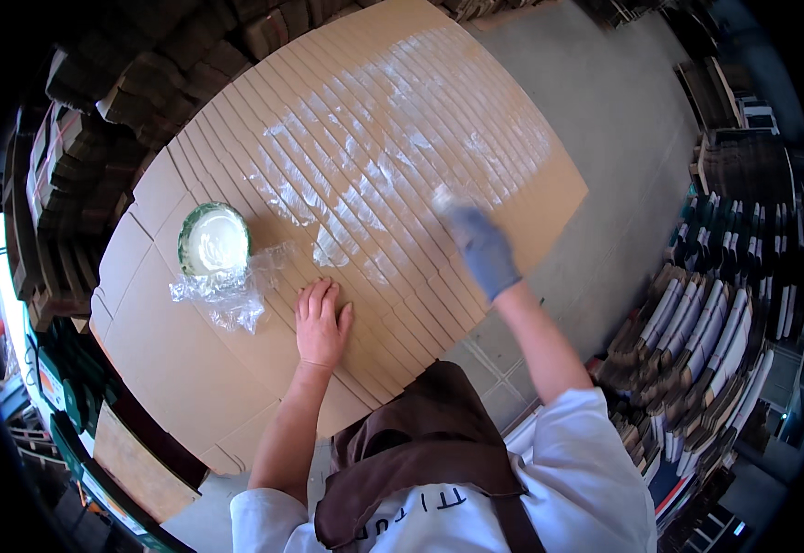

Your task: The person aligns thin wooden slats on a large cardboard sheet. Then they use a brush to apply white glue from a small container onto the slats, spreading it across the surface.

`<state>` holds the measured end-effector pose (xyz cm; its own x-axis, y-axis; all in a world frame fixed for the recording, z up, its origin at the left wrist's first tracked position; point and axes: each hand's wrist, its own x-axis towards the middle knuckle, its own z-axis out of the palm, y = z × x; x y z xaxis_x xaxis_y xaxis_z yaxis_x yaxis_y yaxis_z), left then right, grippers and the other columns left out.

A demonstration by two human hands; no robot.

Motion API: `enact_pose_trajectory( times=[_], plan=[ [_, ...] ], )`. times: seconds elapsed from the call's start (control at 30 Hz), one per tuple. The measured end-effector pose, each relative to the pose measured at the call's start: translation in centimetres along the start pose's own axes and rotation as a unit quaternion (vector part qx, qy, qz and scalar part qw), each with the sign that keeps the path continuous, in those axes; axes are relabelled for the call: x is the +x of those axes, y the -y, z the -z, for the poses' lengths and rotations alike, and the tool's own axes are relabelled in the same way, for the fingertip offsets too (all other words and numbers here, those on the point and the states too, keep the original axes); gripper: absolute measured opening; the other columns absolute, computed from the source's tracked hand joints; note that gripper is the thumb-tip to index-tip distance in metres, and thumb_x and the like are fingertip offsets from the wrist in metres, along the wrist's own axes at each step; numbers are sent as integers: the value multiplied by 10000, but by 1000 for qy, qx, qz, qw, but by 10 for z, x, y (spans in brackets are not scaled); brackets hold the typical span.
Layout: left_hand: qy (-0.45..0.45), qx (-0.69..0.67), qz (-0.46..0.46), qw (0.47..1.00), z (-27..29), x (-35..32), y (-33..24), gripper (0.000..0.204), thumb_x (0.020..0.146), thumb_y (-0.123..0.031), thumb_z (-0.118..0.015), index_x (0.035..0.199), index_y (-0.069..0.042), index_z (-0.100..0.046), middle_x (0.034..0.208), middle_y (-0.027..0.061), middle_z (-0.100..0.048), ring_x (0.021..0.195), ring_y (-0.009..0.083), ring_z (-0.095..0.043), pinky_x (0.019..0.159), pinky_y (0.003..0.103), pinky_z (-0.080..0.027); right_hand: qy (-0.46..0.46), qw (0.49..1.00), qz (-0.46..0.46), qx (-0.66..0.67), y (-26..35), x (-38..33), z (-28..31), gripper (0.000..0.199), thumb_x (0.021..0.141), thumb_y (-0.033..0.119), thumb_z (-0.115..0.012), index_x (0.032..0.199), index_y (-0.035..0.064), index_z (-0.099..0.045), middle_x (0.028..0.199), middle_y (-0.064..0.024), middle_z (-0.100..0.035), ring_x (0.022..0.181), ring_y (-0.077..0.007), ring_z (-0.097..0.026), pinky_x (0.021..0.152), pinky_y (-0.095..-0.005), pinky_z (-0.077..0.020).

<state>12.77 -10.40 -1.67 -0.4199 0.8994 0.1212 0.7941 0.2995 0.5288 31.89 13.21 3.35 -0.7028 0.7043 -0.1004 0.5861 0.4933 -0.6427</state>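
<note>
Fanned-out sheets of brown cardboard [236,378] overlap in front of me like shingles, with white paste [365,184] smeared across their far and middle edges. My bare left hand [322,323] rests flat on the near sheets, its fingers extended and slightly apart. Farther right, my right hand [482,247] wears a grey-blue glove and is over the pasted strips. Its fingers look closed around a small whitish thing [445,197], too blurred to name. To the left of my left hand, a round green-rimmed tub [217,241] of white paste sits on the cardboard, with crumpled clear plastic film [227,297] beside it.
Stacks of cardboard pieces [130,101] rise along the far left. More bundled stacks [688,323] stand on the right, beyond a strip of grey floor [596,120]. A brown board [139,465] lies low at the left, close to dark green items [61,387].
</note>
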Motion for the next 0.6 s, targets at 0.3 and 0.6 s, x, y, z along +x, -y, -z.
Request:
enact_pose_trajectory(
  times=[0.3, 0.6],
  plan=[
    [-9, 11, -1, 1000, -2, -2, 0, 417, 846, -174, -687, 1225, -58, -559, 1292, 104, -530, 1249, 327, -469, 1089, 488, -363, -14, 991, 116, -71, 12, -49, -20, 254, 856, 64, -518, 1081, 81, -635, 1087, -177, -635, 989, -374, -618, 859, -453, -521],
    [-18, 24, -13, 999, -3, -3, 1, 405, 850, -174, -683, 1216, -54, -559, 1294, 107, -528, 1251, 333, -468, 1098, 490, -359, -17, 989, 76, -125, -21, -39, 5, 148, 817, 61, -582, 941, 106, -648, 994, -131, -633, 920, -336, -606, 805, -444, -524]
  ],
)
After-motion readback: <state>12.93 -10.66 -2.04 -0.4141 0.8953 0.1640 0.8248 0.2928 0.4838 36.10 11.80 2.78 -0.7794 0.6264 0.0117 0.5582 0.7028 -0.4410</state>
